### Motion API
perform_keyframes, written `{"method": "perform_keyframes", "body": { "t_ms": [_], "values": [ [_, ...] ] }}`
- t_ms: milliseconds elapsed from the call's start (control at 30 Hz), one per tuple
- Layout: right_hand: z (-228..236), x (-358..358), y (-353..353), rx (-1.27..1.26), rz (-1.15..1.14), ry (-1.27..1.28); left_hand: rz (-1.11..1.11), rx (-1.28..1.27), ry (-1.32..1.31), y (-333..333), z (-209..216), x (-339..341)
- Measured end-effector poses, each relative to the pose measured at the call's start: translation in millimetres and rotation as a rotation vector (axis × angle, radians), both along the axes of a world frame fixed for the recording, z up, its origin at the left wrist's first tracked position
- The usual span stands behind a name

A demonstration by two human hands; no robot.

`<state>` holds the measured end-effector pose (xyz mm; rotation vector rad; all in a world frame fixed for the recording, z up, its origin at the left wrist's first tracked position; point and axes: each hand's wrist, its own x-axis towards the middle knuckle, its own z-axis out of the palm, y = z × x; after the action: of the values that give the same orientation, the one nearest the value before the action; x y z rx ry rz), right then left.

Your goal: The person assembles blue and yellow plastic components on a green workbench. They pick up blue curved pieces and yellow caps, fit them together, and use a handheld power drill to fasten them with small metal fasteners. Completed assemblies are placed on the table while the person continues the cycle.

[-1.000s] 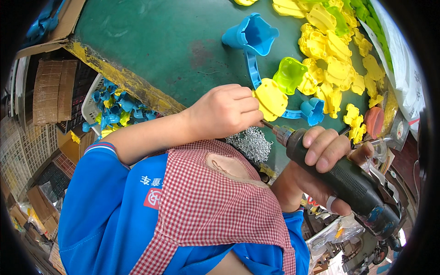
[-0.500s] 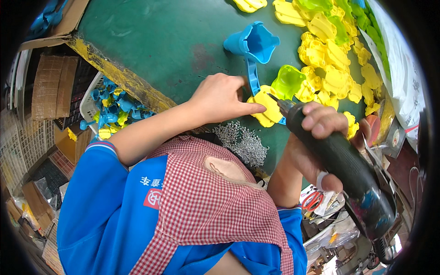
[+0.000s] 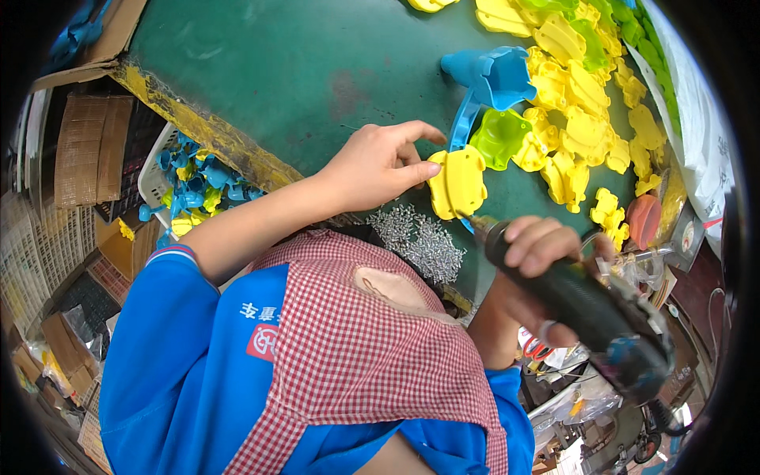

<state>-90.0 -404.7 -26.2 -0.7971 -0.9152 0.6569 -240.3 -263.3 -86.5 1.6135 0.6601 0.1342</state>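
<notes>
My left hand (image 3: 378, 162) rests on the green table (image 3: 301, 71), its fingertips pressing the edge of a flat yellow plastic part (image 3: 457, 184). My right hand (image 3: 545, 261) grips a dark electric screwdriver (image 3: 586, 305) whose tip meets the lower edge of that yellow part. A pile of small silver screws (image 3: 418, 241) lies just in front of my chest. A blue plastic piece (image 3: 491, 79) and a green part (image 3: 499, 136) lie just beyond the yellow part.
A heap of yellow plastic parts (image 3: 578, 95) covers the table's far right. A white basket (image 3: 186, 178) of blue and yellow parts stands below the table's left edge. Cardboard boxes (image 3: 83, 158) are stacked at the left. A round orange-red object (image 3: 643, 219) sits at the right.
My left hand has opened out from a curled grip to flat fingers on the yellow part. The screwdriver tip has come up to the part's lower edge.
</notes>
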Motion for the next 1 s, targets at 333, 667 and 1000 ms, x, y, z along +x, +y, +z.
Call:
{"method": "perform_keyframes", "body": {
  "t_ms": [333,667,1000],
  "values": [
    [-18,-11,-27,-0.056,-0.171,0.040,0.008,0.564,-0.269,-14,6,-9],
    [11,-4,-22,0.087,0.081,0.023,-0.290,0.813,-0.457,-31,5,-2],
    [20,-7,-16,0.088,0.033,-0.014,-0.085,0.083,-0.338,-36,13,-8]
  ]
}}
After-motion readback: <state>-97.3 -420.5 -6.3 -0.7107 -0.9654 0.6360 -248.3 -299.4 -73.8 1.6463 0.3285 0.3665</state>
